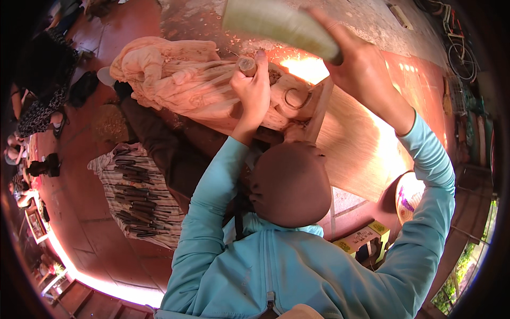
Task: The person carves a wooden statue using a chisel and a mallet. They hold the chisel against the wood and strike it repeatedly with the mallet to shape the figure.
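Chisel [247, 65] handle is gripped tight in the left hand [254, 90], and its round top end is seen poking out above the fist. The blade is hidden, but it seems to be pressed into the pale wood carving [175, 74], which is laid long-ways from left to right just past the hands. The right hand [361, 64] is closed around the thin end of a big pale mallet [279, 22], which is held up high. The mallet's long body is pointed up and to the left, so its fat end is hung above and a little to the right of the chisel top. A gap is left between them. Off to the left, more tools are laid in rows on a striped cloth [106, 162] on the red floor [101, 234].
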### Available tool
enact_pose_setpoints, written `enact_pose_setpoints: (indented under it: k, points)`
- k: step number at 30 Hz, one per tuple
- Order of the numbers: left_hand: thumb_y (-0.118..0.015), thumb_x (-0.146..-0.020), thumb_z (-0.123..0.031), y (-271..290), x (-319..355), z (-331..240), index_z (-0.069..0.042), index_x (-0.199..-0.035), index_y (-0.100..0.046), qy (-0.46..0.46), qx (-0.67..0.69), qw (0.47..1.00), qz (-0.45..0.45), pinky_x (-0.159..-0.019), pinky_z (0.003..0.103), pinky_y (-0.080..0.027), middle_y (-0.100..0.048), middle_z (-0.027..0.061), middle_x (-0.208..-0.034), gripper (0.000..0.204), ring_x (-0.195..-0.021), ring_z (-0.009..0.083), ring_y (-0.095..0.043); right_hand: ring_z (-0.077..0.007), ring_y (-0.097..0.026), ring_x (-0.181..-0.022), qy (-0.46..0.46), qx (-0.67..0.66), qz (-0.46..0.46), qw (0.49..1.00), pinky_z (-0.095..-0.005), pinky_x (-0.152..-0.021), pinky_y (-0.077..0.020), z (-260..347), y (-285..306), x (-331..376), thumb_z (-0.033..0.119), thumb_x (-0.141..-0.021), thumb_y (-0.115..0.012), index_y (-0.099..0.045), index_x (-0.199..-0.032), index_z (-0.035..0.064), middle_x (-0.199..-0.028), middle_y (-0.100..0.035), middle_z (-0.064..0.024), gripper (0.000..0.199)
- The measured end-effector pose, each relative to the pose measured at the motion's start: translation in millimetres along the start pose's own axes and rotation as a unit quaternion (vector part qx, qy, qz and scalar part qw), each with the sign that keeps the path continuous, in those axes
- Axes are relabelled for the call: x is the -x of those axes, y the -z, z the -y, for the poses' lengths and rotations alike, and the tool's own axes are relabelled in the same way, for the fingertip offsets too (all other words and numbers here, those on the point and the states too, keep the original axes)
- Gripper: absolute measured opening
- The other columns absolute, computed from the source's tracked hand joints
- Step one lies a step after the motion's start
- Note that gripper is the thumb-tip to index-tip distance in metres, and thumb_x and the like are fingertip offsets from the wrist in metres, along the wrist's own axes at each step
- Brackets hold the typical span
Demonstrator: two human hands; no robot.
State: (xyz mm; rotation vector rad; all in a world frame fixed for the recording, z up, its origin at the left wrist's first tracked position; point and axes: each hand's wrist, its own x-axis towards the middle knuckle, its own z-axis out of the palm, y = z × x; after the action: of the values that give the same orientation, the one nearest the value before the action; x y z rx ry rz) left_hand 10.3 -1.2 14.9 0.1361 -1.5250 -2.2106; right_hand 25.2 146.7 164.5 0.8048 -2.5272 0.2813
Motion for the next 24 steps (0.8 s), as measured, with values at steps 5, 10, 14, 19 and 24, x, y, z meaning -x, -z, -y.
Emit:
enact_pose_setpoints:
  k: [5, 10, 14, 19, 24]
  points:
    - [-0.063, -0.086, -0.017, -7, -2, -2, -0.006, -0.068, -0.051, -0.014, 0.017, 0.999, -0.03, -0.038, 0.021, -0.028, -0.046, -0.0033, -0.053, 0.025, -0.044, 0.0038, -0.04, -0.0306, -0.06, -0.058, 0.034, 0.117, 0.068, 0.99, -0.0372, -0.051, -0.0503, -4, 10, -3, 0.004, -0.067, -0.062, -0.045, -0.13, 0.0294, -0.074, -0.058, -0.0092, 0.07]
    - [-0.063, -0.086, -0.017, -6, -4, 1, -0.007, -0.072, -0.052, 0.007, -0.022, 0.999, 0.032, -0.04, 0.02, -0.027, -0.047, -0.0041, -0.057, 0.02, -0.046, 0.0024, -0.039, -0.0314, -0.06, -0.058, -0.072, -0.041, -0.007, 0.997, -0.0381, -0.051, -0.0499, -8, 5, 4, 0.0, -0.067, -0.059, -0.045, -0.13, 0.0287, -0.074, -0.059, -0.0112, 0.071]
    - [-0.063, -0.087, -0.019, -4, -3, -1, -0.007, -0.07, -0.051, 0.013, -0.011, 0.999, 0.027, -0.042, 0.021, -0.028, -0.047, -0.0041, -0.057, 0.024, -0.047, 0.0027, -0.039, -0.0341, -0.061, -0.063, 0.037, 0.131, 0.095, 0.986, -0.0423, -0.053, -0.0476, -14, 8, 4, 0.0, -0.067, -0.058, -0.045, -0.13, 0.0268, -0.076, -0.062, -0.0186, 0.069]
    - [-0.063, -0.087, -0.02, 1, -8, 2, -0.006, -0.068, -0.052, 0.011, -0.037, 0.996, 0.079, -0.042, 0.022, -0.032, -0.047, -0.0031, -0.054, 0.025, -0.045, 0.0049, -0.041, -0.0356, -0.061, -0.068, -0.126, -0.018, 0.049, 0.991, -0.0418, -0.059, -0.0491, -11, 14, 3, -0.002, -0.07, -0.058, -0.042, -0.132, 0.0275, -0.087, -0.063, -0.0176, 0.071]
    - [-0.062, -0.087, -0.018, 14, -14, -18, -0.007, -0.06, -0.047, 0.051, -0.032, 0.991, 0.123, -0.039, 0.022, -0.032, -0.044, -0.0043, -0.048, 0.033, -0.042, 0.0038, -0.041, -0.0344, -0.06, -0.061, -0.013, 0.088, 0.093, 0.992, -0.0412, -0.054, -0.0504, -7, 8, 12, 0.003, -0.069, -0.058, -0.045, -0.129, 0.0265, -0.077, -0.06, -0.0111, 0.066]
